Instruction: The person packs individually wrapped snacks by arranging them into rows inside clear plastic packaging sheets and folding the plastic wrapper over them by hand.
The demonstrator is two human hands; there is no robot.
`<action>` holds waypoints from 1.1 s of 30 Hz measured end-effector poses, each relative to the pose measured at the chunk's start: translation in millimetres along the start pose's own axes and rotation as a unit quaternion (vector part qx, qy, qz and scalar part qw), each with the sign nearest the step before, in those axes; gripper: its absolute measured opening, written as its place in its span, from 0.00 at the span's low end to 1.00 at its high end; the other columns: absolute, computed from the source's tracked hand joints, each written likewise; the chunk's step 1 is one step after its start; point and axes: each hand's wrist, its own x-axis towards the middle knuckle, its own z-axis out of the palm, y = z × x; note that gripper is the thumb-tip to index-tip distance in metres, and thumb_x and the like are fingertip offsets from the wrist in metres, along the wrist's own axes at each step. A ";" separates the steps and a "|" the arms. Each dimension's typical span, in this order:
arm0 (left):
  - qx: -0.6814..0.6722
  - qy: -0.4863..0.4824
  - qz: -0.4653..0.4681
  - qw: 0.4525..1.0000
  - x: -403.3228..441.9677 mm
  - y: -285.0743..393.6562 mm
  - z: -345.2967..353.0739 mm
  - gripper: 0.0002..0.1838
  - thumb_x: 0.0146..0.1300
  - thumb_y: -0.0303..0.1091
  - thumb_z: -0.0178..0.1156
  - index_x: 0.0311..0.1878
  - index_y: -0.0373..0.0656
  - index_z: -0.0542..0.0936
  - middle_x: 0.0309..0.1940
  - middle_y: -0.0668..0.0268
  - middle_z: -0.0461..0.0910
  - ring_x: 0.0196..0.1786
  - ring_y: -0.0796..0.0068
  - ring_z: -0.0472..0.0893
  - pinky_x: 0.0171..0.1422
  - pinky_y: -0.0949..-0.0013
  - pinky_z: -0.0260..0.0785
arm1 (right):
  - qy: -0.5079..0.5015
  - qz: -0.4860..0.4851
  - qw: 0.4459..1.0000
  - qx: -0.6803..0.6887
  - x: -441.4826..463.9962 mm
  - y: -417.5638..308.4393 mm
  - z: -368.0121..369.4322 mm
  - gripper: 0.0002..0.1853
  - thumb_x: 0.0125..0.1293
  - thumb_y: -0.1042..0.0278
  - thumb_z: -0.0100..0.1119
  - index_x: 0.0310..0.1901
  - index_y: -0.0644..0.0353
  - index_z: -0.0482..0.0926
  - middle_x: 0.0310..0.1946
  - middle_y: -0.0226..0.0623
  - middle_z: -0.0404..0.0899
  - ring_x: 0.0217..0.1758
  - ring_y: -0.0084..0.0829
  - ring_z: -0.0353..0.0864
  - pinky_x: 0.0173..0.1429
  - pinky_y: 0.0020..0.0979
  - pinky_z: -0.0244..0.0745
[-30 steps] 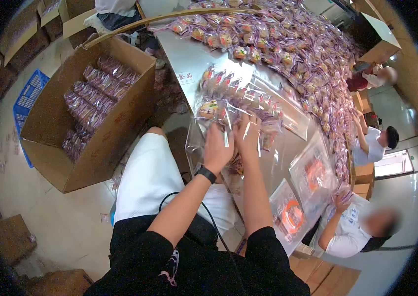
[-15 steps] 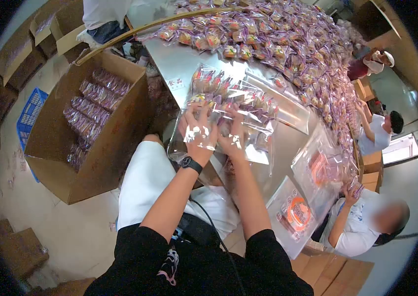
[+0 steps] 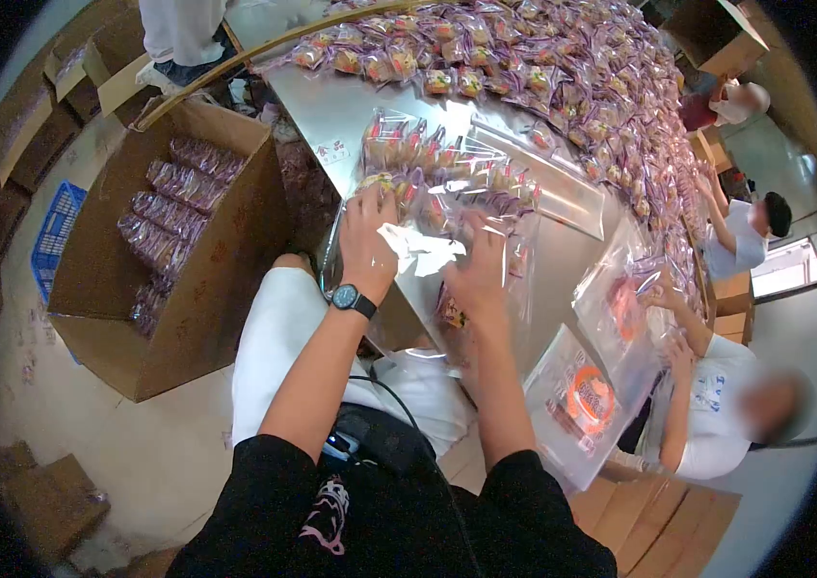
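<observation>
A large clear plastic bag [image 3: 407, 332] lies at the near table edge, its open end toward me. Inside it, small wrapped snack packs [image 3: 428, 152] stand in rows. My left hand [image 3: 370, 241], with a black watch on the wrist, is at the bag's left side, its fingers bent over the nearest packs. My right hand [image 3: 478, 275] is at the right side, its curled fingers against packs there. Glare on the film between the hands hides some of the contact. One loose pack [image 3: 452, 310] shows below and left of my right hand.
A big pile of wrapped packs [image 3: 563, 87] covers the far table. An open carton [image 3: 225, 250] with filled bags stands at left, by a blue crate [image 3: 59, 231]. Flat printed bags [image 3: 577, 395] lie at right, beside a co-worker [image 3: 707, 405]. A clear sheet [image 3: 563, 207] lies behind.
My hands have moved apart: the left toward the bag's left side, the right a little rightward and down. The co-worker at right now reaches both hands over the clear bags.
</observation>
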 end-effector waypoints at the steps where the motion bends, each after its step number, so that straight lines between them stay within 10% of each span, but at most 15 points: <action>1: 0.021 -0.029 -0.003 0.999 5.2 -1.9 -0.5 0.22 0.62 0.22 0.59 0.61 0.33 0.81 0.63 0.51 0.77 0.62 0.47 0.76 0.67 0.52 0.73 | -0.046 0.012 0.999 -0.024 -13.3 -3.1 -11.8 0.39 0.57 0.60 0.76 0.71 0.59 0.74 0.69 0.51 0.74 0.69 0.54 0.75 0.71 0.54 0.70; 9: 0.024 -0.031 0.006 0.999 11.2 3.5 -16.3 0.22 0.64 0.21 0.57 0.63 0.36 0.80 0.63 0.56 0.77 0.49 0.47 0.83 0.57 0.54 0.79 | -0.219 0.080 0.972 0.008 -68.3 -8.0 -45.6 0.34 0.66 0.55 0.73 0.70 0.59 0.73 0.66 0.49 0.75 0.64 0.51 0.79 0.63 0.48 0.76; 16: 0.122 -0.032 0.051 0.991 9.0 1.7 -11.8 0.21 0.65 0.30 0.61 0.61 0.35 0.81 0.65 0.53 0.76 0.59 0.52 0.78 0.62 0.53 0.75 | 0.024 0.304 0.882 0.360 -27.8 -8.4 -5.0 0.31 0.78 0.52 0.62 0.73 0.65 0.70 0.63 0.44 0.80 0.64 0.34 0.78 0.69 0.37 0.72; 22: 0.056 0.047 0.078 0.994 6.3 4.1 -9.8 0.17 0.63 0.29 0.62 0.56 0.41 0.83 0.64 0.55 0.78 0.60 0.54 0.78 0.66 0.54 0.71 | 0.084 0.294 0.864 0.400 2.2 16.9 53.5 0.30 0.76 0.60 0.65 0.70 0.65 0.65 0.62 0.41 0.74 0.63 0.32 0.76 0.69 0.33 0.70; 26: 0.064 0.010 0.120 0.991 -9.1 13.7 -5.6 0.16 0.62 0.29 0.65 0.55 0.45 0.85 0.61 0.60 0.81 0.56 0.58 0.80 0.49 0.61 0.81 | 0.071 0.242 0.827 0.503 -12.8 30.7 81.1 0.33 0.68 0.72 0.66 0.72 0.65 0.64 0.61 0.40 0.74 0.64 0.32 0.75 0.70 0.33 0.69; 30: -0.008 -0.189 -0.103 0.977 -7.9 41.3 1.9 0.18 0.71 0.45 0.62 0.49 0.37 0.84 0.41 0.49 0.87 0.44 0.48 0.88 0.43 0.54 0.83 | 0.034 0.248 0.805 0.537 -22.3 34.8 67.5 0.39 0.58 0.86 0.61 0.73 0.66 0.64 0.63 0.40 0.74 0.67 0.31 0.74 0.73 0.32 0.69; 33: -0.074 -0.123 -0.145 0.979 -3.9 41.3 16.9 0.24 0.75 0.49 0.57 0.46 0.32 0.83 0.36 0.43 0.86 0.39 0.40 0.87 0.46 0.45 0.81 | 0.068 0.183 0.775 0.601 -15.3 25.1 61.4 0.36 0.59 0.85 0.63 0.72 0.67 0.67 0.63 0.38 0.75 0.68 0.31 0.75 0.74 0.34 0.70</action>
